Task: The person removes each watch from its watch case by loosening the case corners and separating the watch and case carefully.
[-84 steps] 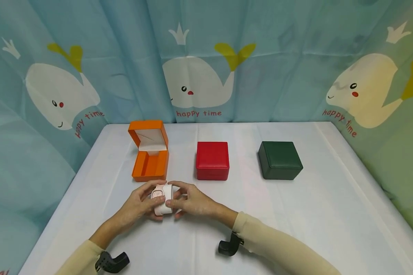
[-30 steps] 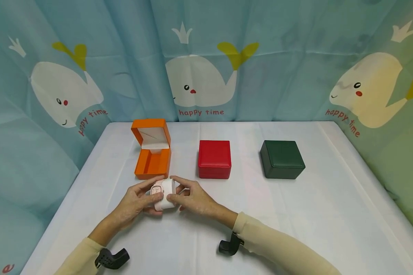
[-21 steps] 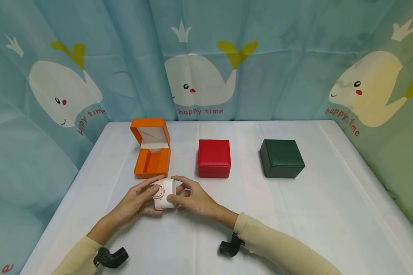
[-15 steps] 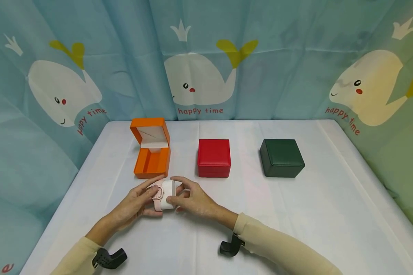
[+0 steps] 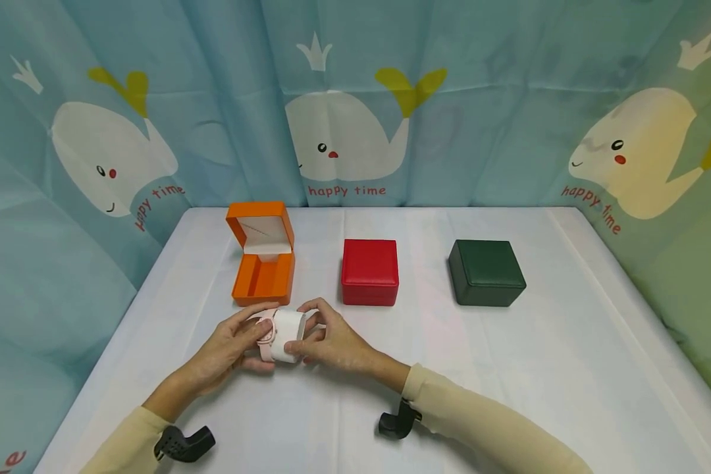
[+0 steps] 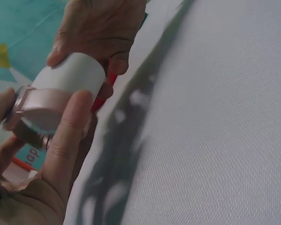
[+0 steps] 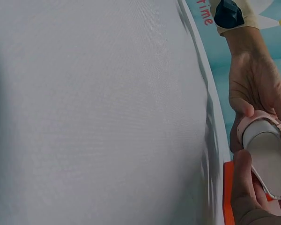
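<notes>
In front of the orange box (image 5: pixel 263 276), both hands hold a pink wristwatch (image 5: pixel 266 354) and a white watch pillow (image 5: pixel 289 326) above the table. My left hand (image 5: pixel 225 345) grips the watch, thumb over its face. With fingers and thumb, my right hand (image 5: pixel 340 343) pinches the pillow from the right. The watch strap (image 6: pixel 47 99) still encircles the pillow's left end in the left wrist view. The pillow's flat end (image 7: pixel 271 161) shows in the right wrist view, with the pink strap behind it. The orange box's lid is raised and its inside shows no watch.
A closed red box (image 5: pixel 370 272) stands right of the orange one. Farther right is a closed dark green box (image 5: pixel 487 272). A white cloth (image 5: pixel 450 368) covers the table, and a blue whale-print curtain (image 5: pixel 480 131) hangs behind and at the sides.
The watch has turned and shifted left along the pillow, so more white shows on its right. My left thumb has moved up onto the watch face. The boxes stay put.
</notes>
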A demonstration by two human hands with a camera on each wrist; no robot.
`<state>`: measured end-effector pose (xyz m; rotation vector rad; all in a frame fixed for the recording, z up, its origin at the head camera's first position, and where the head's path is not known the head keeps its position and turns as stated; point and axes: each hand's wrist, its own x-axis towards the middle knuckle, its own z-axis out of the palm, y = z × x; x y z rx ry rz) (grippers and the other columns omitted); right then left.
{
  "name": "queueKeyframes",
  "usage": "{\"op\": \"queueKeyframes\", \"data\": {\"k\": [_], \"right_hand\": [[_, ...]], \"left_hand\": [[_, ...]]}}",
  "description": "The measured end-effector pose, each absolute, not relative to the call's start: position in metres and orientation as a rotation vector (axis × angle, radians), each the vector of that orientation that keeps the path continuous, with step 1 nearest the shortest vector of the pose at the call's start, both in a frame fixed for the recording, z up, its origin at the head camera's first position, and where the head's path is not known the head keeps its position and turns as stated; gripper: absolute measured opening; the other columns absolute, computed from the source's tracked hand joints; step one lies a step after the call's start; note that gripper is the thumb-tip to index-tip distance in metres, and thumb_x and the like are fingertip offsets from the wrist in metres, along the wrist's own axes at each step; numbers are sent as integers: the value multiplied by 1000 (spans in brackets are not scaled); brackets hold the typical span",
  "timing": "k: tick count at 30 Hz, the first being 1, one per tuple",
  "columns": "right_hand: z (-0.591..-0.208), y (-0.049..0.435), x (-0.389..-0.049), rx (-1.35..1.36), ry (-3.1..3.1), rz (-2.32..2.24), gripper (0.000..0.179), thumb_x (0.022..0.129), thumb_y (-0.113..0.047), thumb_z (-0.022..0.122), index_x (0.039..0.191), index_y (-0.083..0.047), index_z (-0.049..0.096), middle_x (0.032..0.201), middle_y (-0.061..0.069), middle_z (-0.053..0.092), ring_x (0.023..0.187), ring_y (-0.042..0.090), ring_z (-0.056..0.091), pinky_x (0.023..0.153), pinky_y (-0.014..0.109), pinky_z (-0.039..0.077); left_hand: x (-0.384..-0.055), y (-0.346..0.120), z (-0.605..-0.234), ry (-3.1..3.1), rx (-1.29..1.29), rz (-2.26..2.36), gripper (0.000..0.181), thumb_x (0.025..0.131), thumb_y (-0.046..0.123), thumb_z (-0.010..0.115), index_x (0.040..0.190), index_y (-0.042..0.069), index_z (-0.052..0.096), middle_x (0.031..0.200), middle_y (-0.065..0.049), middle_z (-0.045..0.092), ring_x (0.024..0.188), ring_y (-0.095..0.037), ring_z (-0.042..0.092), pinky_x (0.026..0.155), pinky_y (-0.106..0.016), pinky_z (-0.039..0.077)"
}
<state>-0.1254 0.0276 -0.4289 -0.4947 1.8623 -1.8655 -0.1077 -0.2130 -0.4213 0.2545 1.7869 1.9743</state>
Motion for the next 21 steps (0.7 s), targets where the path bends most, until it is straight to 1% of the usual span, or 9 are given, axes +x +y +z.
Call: {"op": "queueKeyframes", "data": {"k": [2, 5, 7, 10, 15, 18, 21], "right_hand": [[-429, 28, -126, -482, 1858, -1878, 54, 88, -4, 78, 129, -9, 43, 99, 12, 60, 72, 26, 70, 65, 35, 59], [-429, 28, -127, -479, 1856, -1900, 54, 89, -3, 77, 130, -7, 42, 99, 12, 60, 71, 22, 70, 66, 36, 60], [-429, 29, -127, -479, 1855, -1902, 54, 89, -3, 77, 131, -6, 42, 99, 12, 60, 72, 19, 69, 67, 37, 60], [-430, 29, -128, -467, 1843, -1907, 55, 89, -2, 76, 132, -5, 42, 99, 12, 60, 73, 18, 69, 67, 39, 60], [-431, 30, -128, -456, 1843, -1908, 55, 90, -3, 76, 133, -4, 43, 100, 12, 60, 73, 18, 68, 68, 41, 60], [-431, 30, -128, -461, 1850, -1907, 55, 90, -3, 76, 134, -4, 43, 100, 12, 60, 73, 18, 68, 68, 41, 60], [-431, 30, -128, -460, 1853, -1907, 56, 90, -3, 76, 135, -3, 42, 100, 12, 60, 74, 18, 68, 68, 41, 60]], "left_hand": [[-108, -215, -421, 1792, 235, 1986, 48, 110, 18, 48, 154, 5, 36, 140, -19, 42, 100, -32, 67, 77, -49, 58], [-107, -216, -421, 1796, 224, 1991, 50, 110, 18, 48, 156, 4, 34, 143, -17, 40, 99, -31, 68, 78, -48, 58], [-107, -217, -421, 1795, 223, 1988, 51, 110, 17, 49, 156, 3, 33, 143, -17, 40, 98, -31, 68, 79, -48, 58], [-107, -218, -423, 1796, 218, 1987, 52, 109, 16, 51, 155, 2, 33, 140, -19, 42, 99, -32, 67, 80, -49, 57], [-107, -219, -424, 1811, 220, 1982, 55, 106, 10, 55, 153, -6, 30, 134, -23, 46, 104, -31, 63, 81, -51, 57], [-107, -221, -425, 1822, 206, 1964, 57, 104, 8, 58, 152, -10, 32, 136, -22, 47, 106, -28, 63, 84, -48, 57], [-105, -223, -425, 1832, 202, 1943, 57, 104, 8, 59, 150, -14, 35, 142, -21, 47, 107, -24, 65, 86, -43, 56]]}}
